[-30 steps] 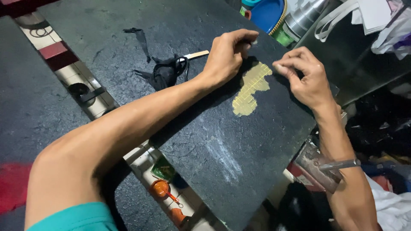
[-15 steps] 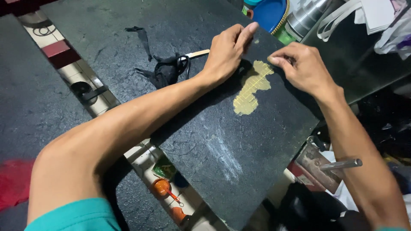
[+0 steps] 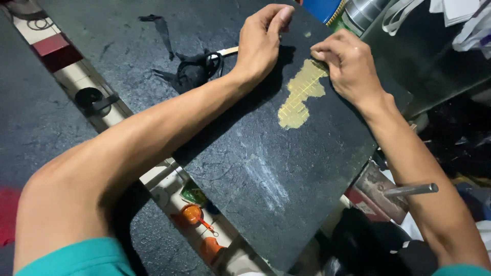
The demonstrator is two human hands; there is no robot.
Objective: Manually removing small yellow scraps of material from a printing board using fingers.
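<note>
Since a second ago both hands have slid a little toward the far edge of the dark slab, and the right hand has come down onto the top end of the yellow patch rather than hovering beside it.

Far left, a strip of pale tiled floor (image 3: pixel 66 76) runs between dark mats, with a red tile on it and a small black ring-shaped object (image 3: pixel 91 98) lying there. Lower down the same strip sits a little orange cup (image 3: pixel 193 214) with a handle. Above that, the dark stone tabletop (image 3: pixel 245 168) tilts across the middle, scuffed with a whitish smear. On its upper part lies a crumpled black cloth (image 3: pixel 192 71) with a loose strip trailing from it, and a pale wooden stick (image 3: pixel 228 50) pokes out just beside it.

The left hand (image 3: pixel 262 41) rests flat on the tabletop past the cloth, fingers held together and stretched toward the far edge, covering the stick's other end; I cannot tell whether it grips anything. Just right of it lies the yellow patch (image 3: pixel 299 97), flat on the slab, an irregular shape with a fine grid texture. The right hand (image 3: pixel 348 69) has its fingers bunched together, the tips pressing or pinching the patch's upper end. Further right, a metal rod (image 3: pixel 411 190) sticks out below the slab's edge.
</note>
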